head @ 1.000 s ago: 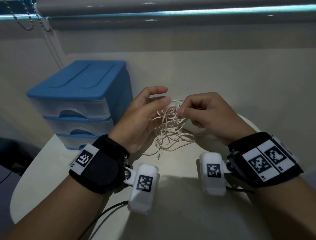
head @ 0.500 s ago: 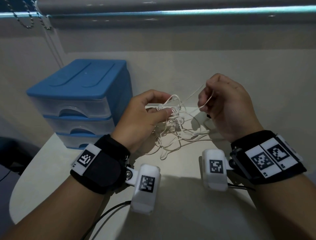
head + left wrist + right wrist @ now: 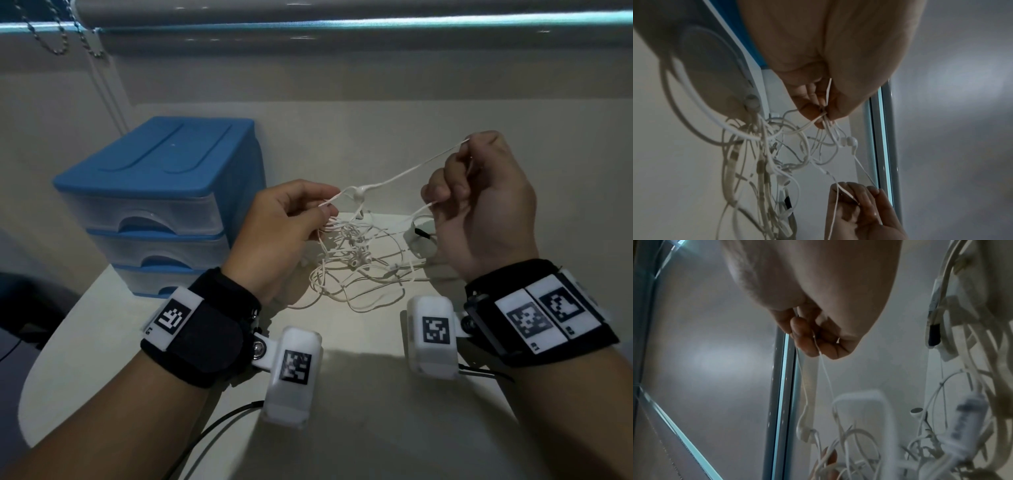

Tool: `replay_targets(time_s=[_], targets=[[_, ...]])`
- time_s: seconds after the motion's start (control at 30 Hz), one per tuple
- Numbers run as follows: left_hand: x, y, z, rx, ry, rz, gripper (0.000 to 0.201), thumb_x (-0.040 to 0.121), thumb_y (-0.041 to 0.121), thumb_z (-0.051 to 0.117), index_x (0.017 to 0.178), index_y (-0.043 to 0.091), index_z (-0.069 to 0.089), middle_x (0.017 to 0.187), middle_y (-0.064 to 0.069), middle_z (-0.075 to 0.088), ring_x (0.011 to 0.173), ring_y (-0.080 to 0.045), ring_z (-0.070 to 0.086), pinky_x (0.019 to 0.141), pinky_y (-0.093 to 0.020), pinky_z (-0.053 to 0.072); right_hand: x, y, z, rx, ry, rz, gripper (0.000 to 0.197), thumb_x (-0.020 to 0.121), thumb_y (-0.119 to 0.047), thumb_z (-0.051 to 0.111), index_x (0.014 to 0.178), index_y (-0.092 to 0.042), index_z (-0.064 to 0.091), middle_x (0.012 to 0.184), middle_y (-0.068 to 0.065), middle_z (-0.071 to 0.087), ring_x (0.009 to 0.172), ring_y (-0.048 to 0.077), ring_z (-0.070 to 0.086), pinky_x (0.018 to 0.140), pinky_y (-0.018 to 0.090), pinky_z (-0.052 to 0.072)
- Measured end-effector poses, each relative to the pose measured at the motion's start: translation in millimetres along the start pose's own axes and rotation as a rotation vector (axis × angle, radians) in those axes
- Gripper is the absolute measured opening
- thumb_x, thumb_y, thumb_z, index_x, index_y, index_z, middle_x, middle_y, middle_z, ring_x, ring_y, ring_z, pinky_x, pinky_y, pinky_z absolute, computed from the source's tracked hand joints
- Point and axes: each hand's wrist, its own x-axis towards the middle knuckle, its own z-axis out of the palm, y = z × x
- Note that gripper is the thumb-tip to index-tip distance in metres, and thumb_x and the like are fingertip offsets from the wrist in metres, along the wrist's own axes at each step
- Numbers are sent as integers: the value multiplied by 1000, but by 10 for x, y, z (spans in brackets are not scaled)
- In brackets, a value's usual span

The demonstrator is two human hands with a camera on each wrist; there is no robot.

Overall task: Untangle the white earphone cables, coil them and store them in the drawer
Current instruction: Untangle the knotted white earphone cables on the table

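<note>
A tangle of white earphone cables point(image 3: 356, 270) lies on the pale round table point(image 3: 342, 428) between my hands, partly lifted. My left hand point(image 3: 322, 209) pinches several strands at the top of the tangle point(image 3: 824, 116). My right hand point(image 3: 459, 174) is raised higher to the right, its curled fingers gripping one strand point(image 3: 818, 345) pulled taut. An earbud point(image 3: 359, 194) hangs on that taut strand between the hands. The blue three-drawer unit point(image 3: 164, 205) stands at the left, all drawers closed.
A small white box point(image 3: 419, 240) with a black plug sits on the table under my right hand. A wall and window sill run behind the table. A bead chain point(image 3: 58, 34) hangs at the upper left. Black wires trail from the wrist cameras at the table's front.
My right hand has risen up and to the right, drawing one strand out of the tangle until it is taut. My left hand went from loosely open to pinching the knot.
</note>
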Motion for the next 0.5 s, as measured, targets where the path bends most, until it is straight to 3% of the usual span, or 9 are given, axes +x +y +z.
replay_targets(time_s=[0.23, 0.37, 0.5], targets=[[-13, 13, -11, 23, 7, 17, 17, 94, 4, 69, 107, 10, 78, 99, -21, 74, 76, -11, 61, 67, -17, 52, -3, -10, -13, -38, -87, 85, 26, 103, -18, 45, 77, -17, 49, 83, 8, 67, 83, 24, 66, 70, 31, 47], [-33, 32, -18, 57, -7, 43, 11, 94, 9, 71, 100, 7, 79, 94, -17, 76, 75, -9, 63, 65, -18, 52, -64, -9, 73, -58, -260, 202, 27, 106, -17, 41, 80, -14, 47, 96, 22, 72, 78, 28, 71, 70, 29, 54], [-32, 31, -23, 112, -42, 45, 7, 92, 13, 74, 95, 8, 79, 88, -23, 73, 71, -15, 61, 64, -22, 51, -137, -18, 159, 8, -440, 260, 23, 107, -17, 36, 85, -13, 43, 101, 27, 73, 87, 30, 75, 75, 29, 59]])
